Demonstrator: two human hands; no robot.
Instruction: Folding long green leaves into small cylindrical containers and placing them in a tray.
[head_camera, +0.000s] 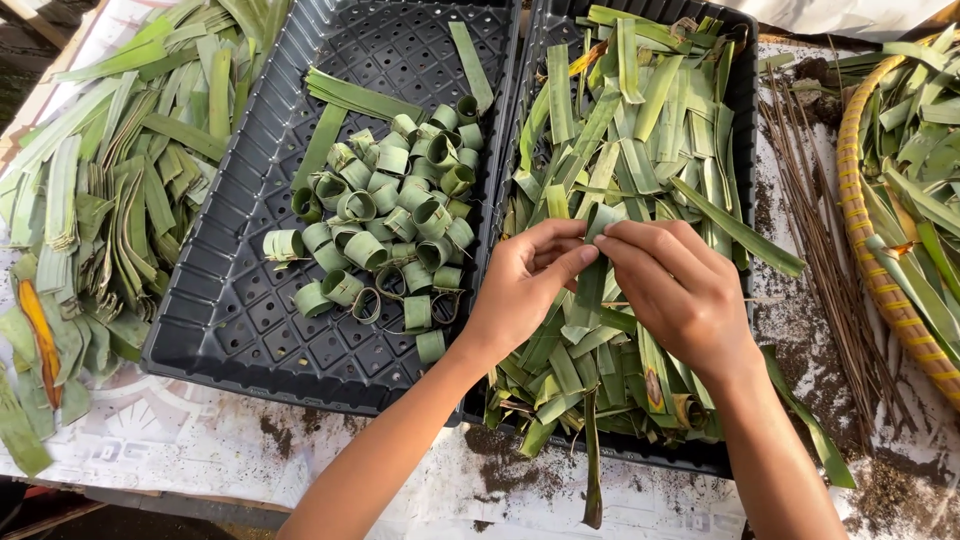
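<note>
Table (200, 440): pale patterned cover, crumbs of dark soil along the near and right edges.
Left tray (230, 300): black, gridded, holds rolled leaf rings (390, 220).
Right tray (745, 110): black, heaped with cut leaf strips (640, 130).
Left edge: loose leaf pile (110, 170).
Right edge: thin brown sticks (830, 240), then a woven basket (870, 250) of leaves.
Left hand (525, 285): fingers pinched on a leaf strip (585, 295) over the right tray.
Right hand (680, 290): fingers curled, pinching the same strip's top.
</note>
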